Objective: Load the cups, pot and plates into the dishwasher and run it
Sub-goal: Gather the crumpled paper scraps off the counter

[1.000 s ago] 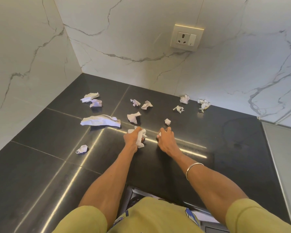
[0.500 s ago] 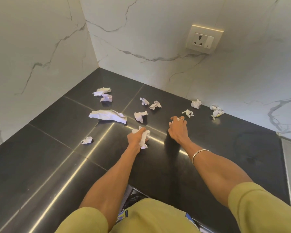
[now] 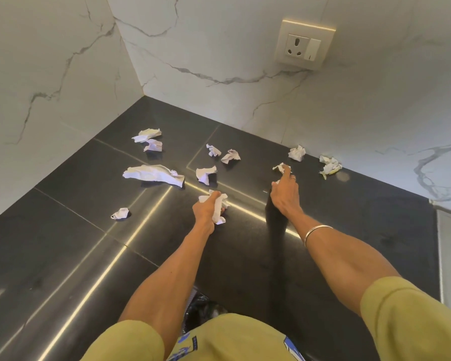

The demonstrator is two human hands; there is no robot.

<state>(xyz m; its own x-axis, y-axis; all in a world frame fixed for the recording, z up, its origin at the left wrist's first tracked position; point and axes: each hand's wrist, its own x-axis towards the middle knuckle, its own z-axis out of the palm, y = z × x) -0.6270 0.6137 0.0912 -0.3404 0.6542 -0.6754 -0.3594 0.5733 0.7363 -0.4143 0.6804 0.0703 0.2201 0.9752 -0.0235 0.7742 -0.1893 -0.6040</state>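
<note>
No cup, pot, plate or dishwasher is in view. My left hand (image 3: 206,211) grips a wad of crumpled white paper (image 3: 220,204) just above the black countertop (image 3: 76,256). My right hand (image 3: 284,198) reaches further back. Its forefinger touches a small paper scrap (image 3: 279,167), and a bit of white paper (image 3: 277,182) shows tucked at its thumb.
Several crumpled paper pieces lie scattered on the counter: a long one (image 3: 154,175), a pair near the corner (image 3: 149,139), one near the left (image 3: 120,213), others by the back wall (image 3: 296,153). Marble walls meet at the corner. A wall socket (image 3: 305,44) sits above.
My right hand has moved back and to the right, picking up a small scrap on the way and reaching another scrap. My left hand has stayed put with its wad.
</note>
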